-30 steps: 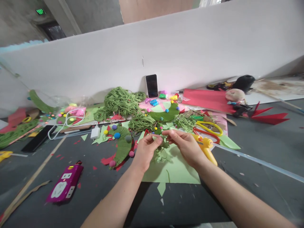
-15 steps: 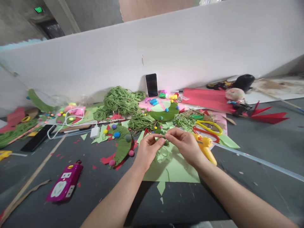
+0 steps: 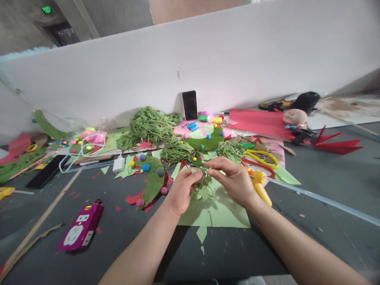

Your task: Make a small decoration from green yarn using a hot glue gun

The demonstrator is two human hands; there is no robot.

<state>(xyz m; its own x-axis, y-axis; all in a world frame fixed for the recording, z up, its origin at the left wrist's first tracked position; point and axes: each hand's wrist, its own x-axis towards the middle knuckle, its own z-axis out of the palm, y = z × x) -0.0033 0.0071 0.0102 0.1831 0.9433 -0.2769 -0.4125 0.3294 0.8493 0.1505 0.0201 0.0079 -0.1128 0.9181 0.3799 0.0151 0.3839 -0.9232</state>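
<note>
My left hand [image 3: 181,189] and my right hand [image 3: 233,180] meet over a light green paper sheet [image 3: 221,213] in the middle of the table. Both pinch a small tangle of green yarn [image 3: 203,183] between thumb and fingers, with loops hanging down below them. The right index finger stretches out over the yarn. Close to my right wrist lies a yellow glue gun [image 3: 260,186]. A green yarn-wrapped crescent with coloured pompoms [image 3: 154,180] lies just left of my left hand.
Piles of green yarn [image 3: 150,126] lie behind, with a phone [image 3: 189,105] propped on the white wall. Yellow and red scissors [image 3: 261,160] lie at right, red paper [image 3: 258,122] beyond. A magenta power strip [image 3: 80,228], black phone [image 3: 47,171] and white charger [image 3: 118,164] lie at left.
The hands stay in the same spot; the fingers have shifted on the yarn, and the right index finger now reaches further left over the tangle.
</note>
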